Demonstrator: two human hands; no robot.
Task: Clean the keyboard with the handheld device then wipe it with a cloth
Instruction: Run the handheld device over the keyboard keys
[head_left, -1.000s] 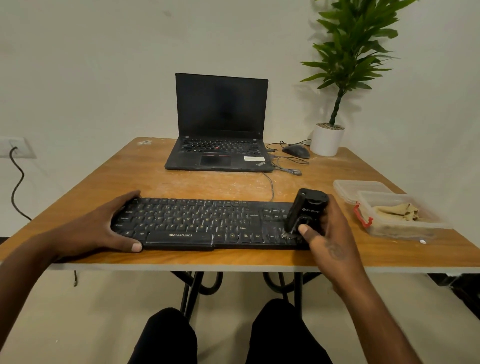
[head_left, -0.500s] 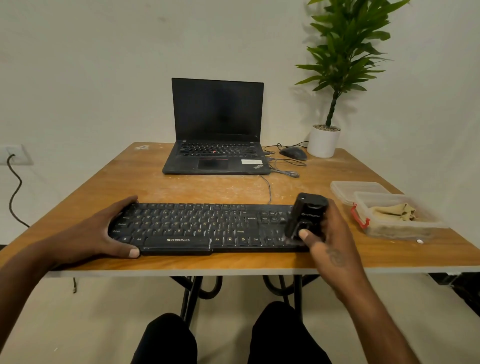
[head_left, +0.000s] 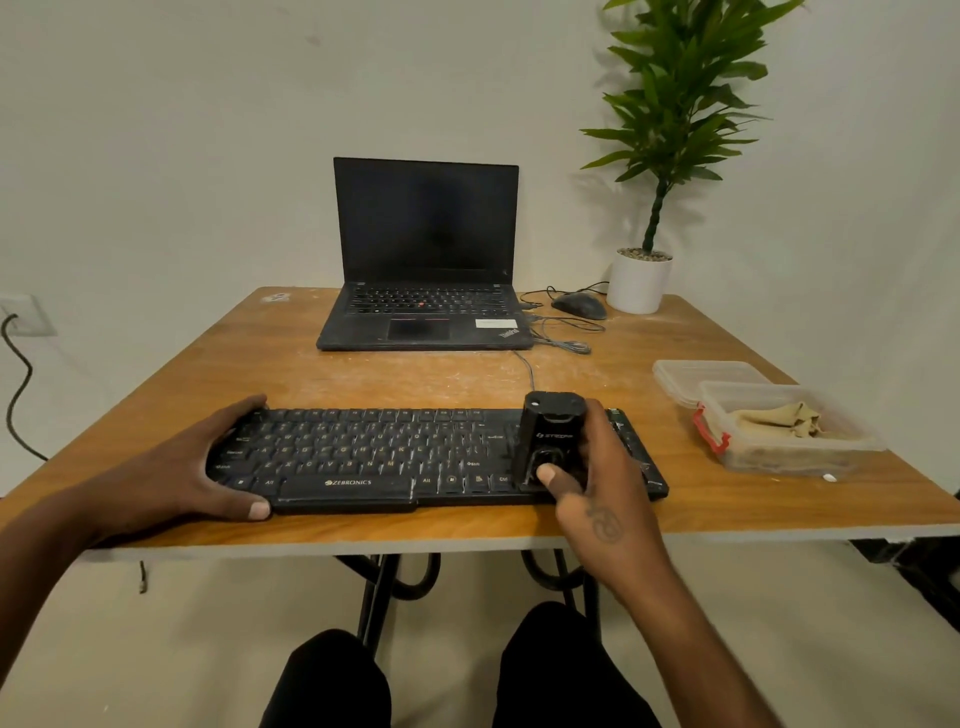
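Observation:
A black Zebronics keyboard (head_left: 374, 457) lies along the front edge of the wooden table (head_left: 363, 379). My left hand (head_left: 192, 473) grips the keyboard's left end, thumb on its front edge and fingers over the back. My right hand (head_left: 602, 478) grips a black handheld cleaning device (head_left: 550, 436), which stands nearly upright on the keys just left of the number pad, my thumb on its lower front. A beige cloth (head_left: 779, 421) sits crumpled in a clear plastic box (head_left: 789, 457) at the right.
An open black laptop (head_left: 426, 270) stands at the back middle, with a mouse (head_left: 579, 305) and loose cables beside it. A potted plant (head_left: 640, 280) is at the back right. The box's lid (head_left: 701, 376) lies behind the box. My knees are under the table.
My right hand has slid the device leftward along the keyboard, from the right end toward the keys left of the number pad. My left hand has kept its hold.

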